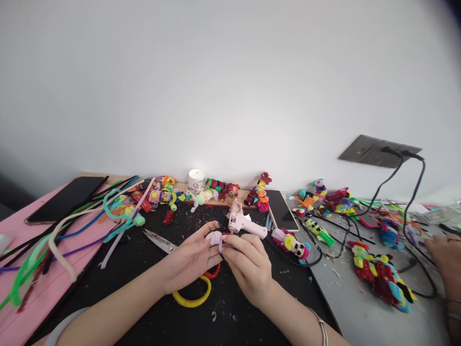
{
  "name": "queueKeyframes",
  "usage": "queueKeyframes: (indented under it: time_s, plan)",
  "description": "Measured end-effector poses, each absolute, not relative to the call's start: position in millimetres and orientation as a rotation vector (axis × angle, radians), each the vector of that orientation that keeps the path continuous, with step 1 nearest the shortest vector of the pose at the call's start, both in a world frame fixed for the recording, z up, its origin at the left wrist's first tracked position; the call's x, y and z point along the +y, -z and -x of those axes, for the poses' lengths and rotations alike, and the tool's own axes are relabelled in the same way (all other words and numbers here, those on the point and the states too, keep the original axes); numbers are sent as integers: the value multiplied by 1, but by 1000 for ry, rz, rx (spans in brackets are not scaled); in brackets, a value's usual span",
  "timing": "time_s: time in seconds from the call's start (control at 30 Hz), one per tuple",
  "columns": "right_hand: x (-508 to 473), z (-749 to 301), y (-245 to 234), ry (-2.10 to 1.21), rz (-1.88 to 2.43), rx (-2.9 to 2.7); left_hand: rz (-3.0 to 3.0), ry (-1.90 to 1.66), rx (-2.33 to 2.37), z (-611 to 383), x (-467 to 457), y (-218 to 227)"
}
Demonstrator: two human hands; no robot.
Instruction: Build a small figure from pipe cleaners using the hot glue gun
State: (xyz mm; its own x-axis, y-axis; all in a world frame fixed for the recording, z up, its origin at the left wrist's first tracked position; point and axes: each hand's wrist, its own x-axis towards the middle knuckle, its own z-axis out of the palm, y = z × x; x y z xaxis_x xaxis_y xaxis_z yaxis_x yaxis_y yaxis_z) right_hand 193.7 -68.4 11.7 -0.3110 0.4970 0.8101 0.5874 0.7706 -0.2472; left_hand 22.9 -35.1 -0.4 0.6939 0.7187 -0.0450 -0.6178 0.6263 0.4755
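Over the middle of the black mat, my left hand (190,257) supports a coiled pale lilac pipe cleaner (215,238) between its thumb and fingers. My right hand (248,266) pinches the same coil from the other side, its fingers curled. A short end of the pipe cleaner hangs below the coil. Under my hands lies a pair of scissors (192,301), with one yellow and one red handle loop; its blades point to the upper left and its middle is hidden. Just beyond my hands rests a pale pink glue gun (247,225), its nozzle pointing left.
Loose pipe cleaners (104,235) and a dark phone (68,198) lie at left. Behind stand a paper cup (196,181) and several pipe-cleaner figures (259,192). A white-edged phone (281,210), cables, and more figures (382,276) lie at right, where another person's hand (444,259) shows.
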Motion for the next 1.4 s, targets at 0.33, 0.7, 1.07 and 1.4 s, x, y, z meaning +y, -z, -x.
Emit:
queueKeyframes:
  time_s: [0.33,0.7,1.07,1.4]
  plan:
    - [-66,-195,-18,85,808,-1949,-550,-840,311,-25,-36,-6]
    - [-66,-197,-14,95,814,-1992,-620,-910,395,-27,-35,-9]
    - [-62,-201,-20,-6,800,-2021,-728,-916,442,-23,-32,-7]
    - [-64,-200,-15,-75,807,-2010,-732,-903,391,-25,-33,-7]
